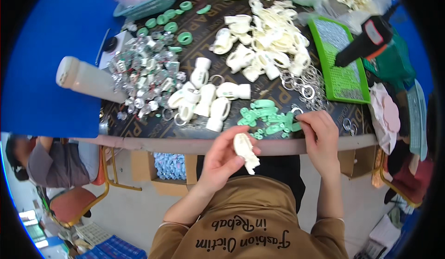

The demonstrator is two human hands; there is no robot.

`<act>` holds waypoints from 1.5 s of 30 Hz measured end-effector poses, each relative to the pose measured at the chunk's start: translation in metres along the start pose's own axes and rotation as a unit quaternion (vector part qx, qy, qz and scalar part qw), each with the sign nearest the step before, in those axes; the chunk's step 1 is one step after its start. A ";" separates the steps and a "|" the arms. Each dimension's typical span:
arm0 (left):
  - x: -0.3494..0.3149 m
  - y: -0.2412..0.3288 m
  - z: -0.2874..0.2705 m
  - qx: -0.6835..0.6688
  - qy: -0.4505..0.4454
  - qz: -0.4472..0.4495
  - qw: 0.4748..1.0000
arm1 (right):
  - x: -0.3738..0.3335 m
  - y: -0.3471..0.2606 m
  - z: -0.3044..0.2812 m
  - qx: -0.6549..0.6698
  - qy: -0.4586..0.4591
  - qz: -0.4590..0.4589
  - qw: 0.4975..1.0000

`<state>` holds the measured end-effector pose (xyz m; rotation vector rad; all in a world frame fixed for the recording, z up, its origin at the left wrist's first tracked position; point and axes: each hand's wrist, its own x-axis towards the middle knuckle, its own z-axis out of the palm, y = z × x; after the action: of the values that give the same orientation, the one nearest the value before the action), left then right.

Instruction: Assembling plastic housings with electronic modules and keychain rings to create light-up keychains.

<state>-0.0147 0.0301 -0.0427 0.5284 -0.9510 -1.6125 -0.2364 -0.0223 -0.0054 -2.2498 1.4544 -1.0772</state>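
My left hand (220, 160) grips a cream plastic half-shell (245, 150) just off the table's front edge, its hollow side partly showing. My right hand (320, 136) reaches over the table edge to the right end of a pile of small green plastic parts (266, 115). Its fingertips are drawn together there, and whatever lies between them is hidden. A metal ring (296, 110) rests close to those fingertips. Left of the green parts lies a group of cream plastic pieces (205, 99), some with rings beside them.
A heap of cream shells (278, 38) fills the far middle, beside metal split rings (308, 86). Clear parts with wires (150, 71) lie left, near a white bottle (88, 79) and green bands (184, 38). At right, a black-handled tool (366, 41) overhangs a green tray (331, 80).
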 end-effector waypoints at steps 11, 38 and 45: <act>0.002 -0.001 -0.013 -0.058 -0.038 -0.030 0.997 | 0.154 -0.051 0.120 0.082 -0.147 -0.252 0.953; 0.001 0.030 -0.009 -0.149 -0.040 0.058 0.986 | 0.112 -0.058 0.024 0.394 -0.149 0.052 0.905; 0.035 0.034 0.020 -0.254 -0.082 0.029 0.963 | 0.051 -0.045 0.006 0.566 -0.218 0.216 0.765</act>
<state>-0.0195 0.0017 0.0011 0.0128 -0.6232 -1.7829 -0.1900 -0.0461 0.0388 -1.0878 0.6894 -0.8179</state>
